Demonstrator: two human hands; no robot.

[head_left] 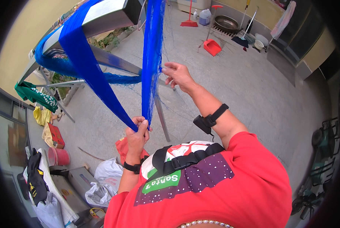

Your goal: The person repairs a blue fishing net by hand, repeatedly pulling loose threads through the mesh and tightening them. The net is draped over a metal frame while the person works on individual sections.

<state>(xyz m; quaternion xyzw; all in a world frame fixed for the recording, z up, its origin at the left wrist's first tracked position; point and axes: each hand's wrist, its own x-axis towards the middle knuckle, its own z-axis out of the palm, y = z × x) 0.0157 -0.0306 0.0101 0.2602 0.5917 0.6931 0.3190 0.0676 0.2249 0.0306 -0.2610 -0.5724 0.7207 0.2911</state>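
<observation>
The metal frame (115, 60) stands with its legs on the grey floor (234, 102). Over its upper beam hangs a wide bundle of blue threads (77, 43), and 1 green cloth (28, 92) hangs at its left side. The floor carries also 1 red dustpan (212, 48), 1 wide metal basin (226, 23) at the far side, 1 red bucket (59, 156) and white plastic bags (107, 174) at the left.

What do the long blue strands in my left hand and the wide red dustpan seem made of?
Long blue strands: thread, perhaps synthetic, smooth with slight sheen, finely frayed along one edge. Wide red dustpan: probably smooth moulded plastic, judging by its even colour.
</observation>
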